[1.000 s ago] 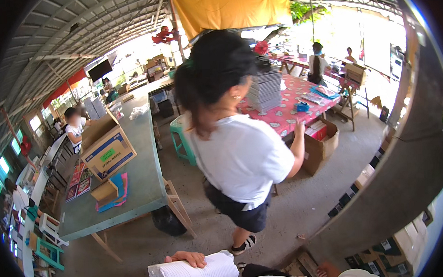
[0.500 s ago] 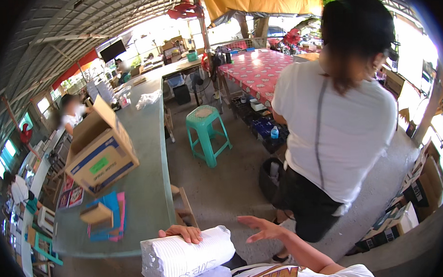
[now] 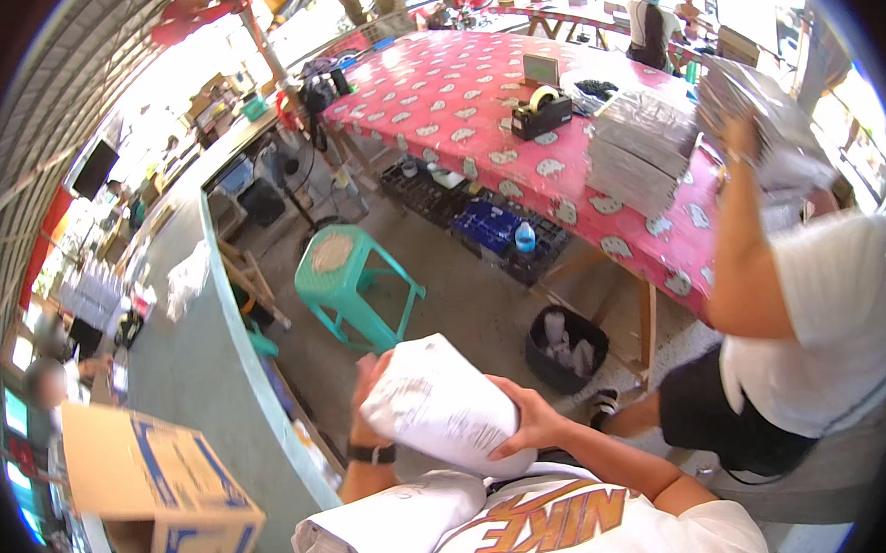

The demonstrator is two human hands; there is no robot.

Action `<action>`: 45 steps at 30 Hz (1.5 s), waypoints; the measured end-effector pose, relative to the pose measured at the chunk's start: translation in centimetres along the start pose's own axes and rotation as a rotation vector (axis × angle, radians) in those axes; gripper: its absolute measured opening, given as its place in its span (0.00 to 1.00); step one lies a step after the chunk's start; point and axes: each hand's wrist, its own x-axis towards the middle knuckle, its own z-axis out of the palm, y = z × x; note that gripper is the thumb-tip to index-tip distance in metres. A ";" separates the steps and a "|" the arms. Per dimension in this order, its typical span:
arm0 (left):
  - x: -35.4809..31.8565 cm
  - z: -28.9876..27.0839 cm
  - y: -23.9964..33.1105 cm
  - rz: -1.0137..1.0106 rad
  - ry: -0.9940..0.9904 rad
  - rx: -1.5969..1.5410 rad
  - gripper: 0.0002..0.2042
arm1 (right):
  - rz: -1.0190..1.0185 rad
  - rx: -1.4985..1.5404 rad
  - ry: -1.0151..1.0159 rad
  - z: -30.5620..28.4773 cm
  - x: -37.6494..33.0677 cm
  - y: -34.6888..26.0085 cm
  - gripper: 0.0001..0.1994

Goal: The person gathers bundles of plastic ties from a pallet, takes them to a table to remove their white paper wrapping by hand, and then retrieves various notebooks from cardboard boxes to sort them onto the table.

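Note:
Between my two hands is a white package (image 3: pixel 445 402) in clear wrapping, with handwriting on its side, held tilted in front of my chest. My left hand (image 3: pixel 370 380), with a dark band on its wrist, grips the far left side, its fingers partly hidden behind the package. The fingers of my right hand (image 3: pixel 529 419) press on its right side. Below, a second white wrapped package (image 3: pixel 396 524) lies against my body, near my left forearm; what supports it is hidden.
A green table (image 3: pixel 182 360) runs along my left, with an open cardboard box (image 3: pixel 164 491) on it. Ahead stand a teal stool (image 3: pixel 348 276) and a black bin (image 3: pixel 567 355). A co-worker (image 3: pixel 816 327) at right handles wrapped stacks by a pink table (image 3: pixel 434 97) bearing a tape dispenser (image 3: pixel 542 114).
The view has swung right. My right hand, earlier apart, now grips the upper package, which is raised off the lower one. The co-worker has shifted right in view, an arm lifted.

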 end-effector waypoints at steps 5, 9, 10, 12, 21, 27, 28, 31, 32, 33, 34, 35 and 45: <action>7.8 -9.4 7.3 0.070 -0.711 0.188 0.47 | 0.272 0.433 0.241 -10.2 17.2 8.6 0.38; 16.3 -14.1 14.1 -0.091 -0.900 0.334 0.46 | 0.464 1.132 0.286 -15.7 31.1 16.5 0.35; 18.7 -15.8 15.4 -0.008 -0.989 0.317 0.46 | 0.440 1.234 0.307 -16.9 34.3 17.8 0.32; 21.9 -19.0 18.4 0.074 -1.009 0.307 0.44 | 0.428 1.240 0.418 -18.0 40.5 19.7 0.32; 41.8 -39.9 26.2 -0.034 -0.457 -0.004 0.26 | 0.586 0.929 1.102 -27.6 65.1 43.9 0.35; 52.6 -44.0 33.2 -0.282 0.154 -0.025 0.21 | 0.648 0.142 1.610 -36.6 76.1 52.7 0.30; 54.9 -44.0 34.1 -0.377 0.259 0.005 0.21 | 0.796 -0.231 1.575 -37.3 76.8 53.1 0.28; 57.4 -49.5 36.1 -0.777 0.456 -0.317 0.32 | 0.965 -0.545 1.168 -35.1 78.3 51.2 0.22; 56.8 -52.6 36.4 -0.656 0.345 -0.180 0.35 | 0.985 -0.467 0.867 -33.6 78.1 49.1 0.20; 56.3 -54.6 36.5 -0.581 0.292 -0.123 0.37 | 0.936 -0.363 0.670 -31.4 78.5 46.5 0.17; 56.4 -56.3 36.8 -0.518 0.233 -0.063 0.38 | 0.920 -0.219 0.580 -29.5 78.3 44.9 0.16; 58.0 -56.5 37.0 -0.518 0.248 0.036 0.40 | 0.914 -0.073 0.499 -27.6 78.0 43.5 0.14; 77.9 -38.1 33.5 -0.486 -0.032 0.066 0.38 | 0.544 0.323 0.423 -26.1 79.3 18.5 0.32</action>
